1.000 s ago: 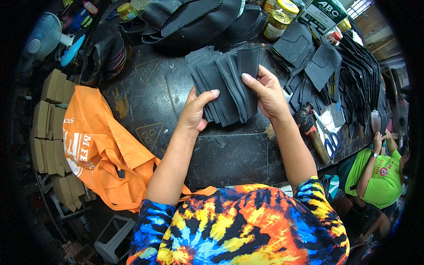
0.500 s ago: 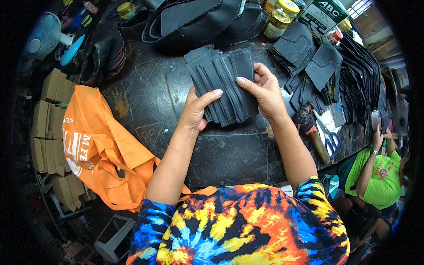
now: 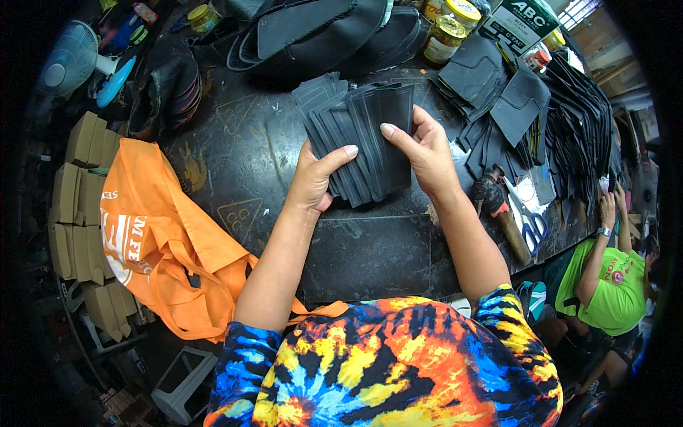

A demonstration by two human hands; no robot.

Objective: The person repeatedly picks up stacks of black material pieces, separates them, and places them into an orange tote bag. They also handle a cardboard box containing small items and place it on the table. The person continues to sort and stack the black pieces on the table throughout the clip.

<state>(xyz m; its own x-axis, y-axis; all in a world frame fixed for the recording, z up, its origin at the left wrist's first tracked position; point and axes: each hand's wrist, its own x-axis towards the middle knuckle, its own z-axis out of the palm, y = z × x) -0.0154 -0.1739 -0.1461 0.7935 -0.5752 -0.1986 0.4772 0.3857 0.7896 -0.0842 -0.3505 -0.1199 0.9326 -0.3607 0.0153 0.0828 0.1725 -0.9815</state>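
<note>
Between my two hands is a fanned stack of black leather-like pieces (image 3: 359, 135), roughly rectangular, held above the dark tabletop (image 3: 370, 249). My left hand (image 3: 317, 174) grips the left side, its thumb lying across the front pieces and its fingers mostly hidden behind. At the right edge my right hand (image 3: 425, 151) pinches the stack, thumb in front and fingers behind. The pieces overlap unevenly, their upper ends spread in two clumps.
An orange bag (image 3: 171, 228) lies at the left edge. To the right are a hammer (image 3: 511, 228), scissors (image 3: 530, 222) and piles of black cut pieces (image 3: 523, 107). Larger black panels (image 3: 306, 39) and jars (image 3: 445, 39) stand at the back. A co-worker in a green shirt (image 3: 605, 285) sits at right.
The pieces in my hands have shifted, their right-hand part bunching closer and turning slightly. My right hand has moved a little down. The co-worker's arms have moved slightly.
</note>
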